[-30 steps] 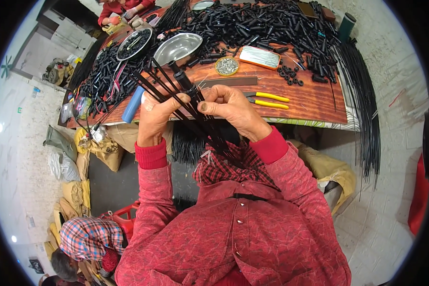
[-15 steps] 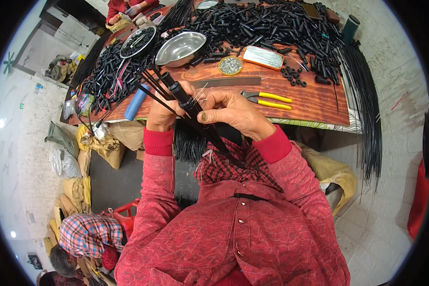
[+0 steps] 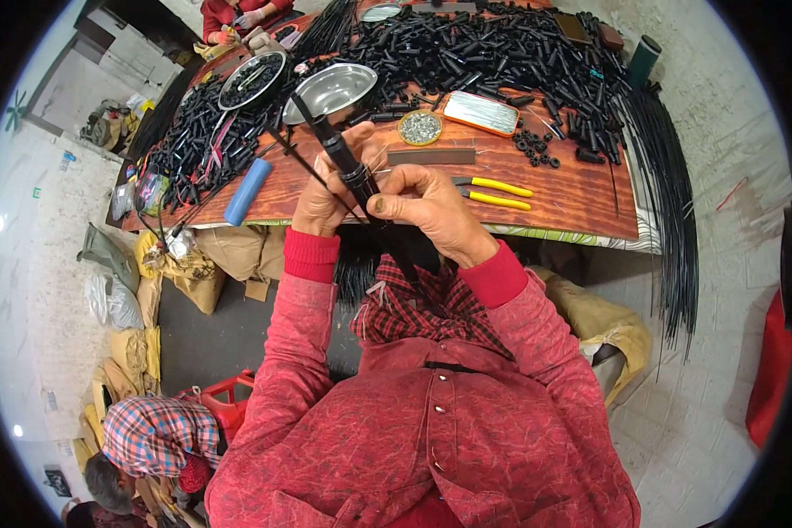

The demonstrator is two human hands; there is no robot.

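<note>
My left hand (image 3: 324, 201) is closed round a black shaft (image 3: 354, 172) with a ringed collar and thin rods, like an umbrella frame. The shaft tilts, its upper end pointing away to the left and its lower end running down toward my lap. One thin black rod (image 3: 301, 158) sticks out to the left of it. Beside the collar, the thumb and forefinger of my right hand (image 3: 436, 209) are pinched together. A thin pale wire (image 3: 382, 171) shows between the collar and those fingers. The fingertips hide where the wire meets the collar.
On the wooden table (image 3: 581, 198) lie yellow-handled pliers (image 3: 500, 192), a dark flat bar (image 3: 436, 157), a blue cylinder (image 3: 248, 192), a dish of small metal bits (image 3: 420, 128), a tray of wires (image 3: 481, 113) and a metal bowl (image 3: 343, 88). Black tubes (image 3: 466, 53) are heaped behind. Two other people work nearby.
The several rods fanned out left of the shaft now show mostly as one. My left hand has shifted slightly right with the shaft. My right hand keeps its pinch by the collar.
</note>
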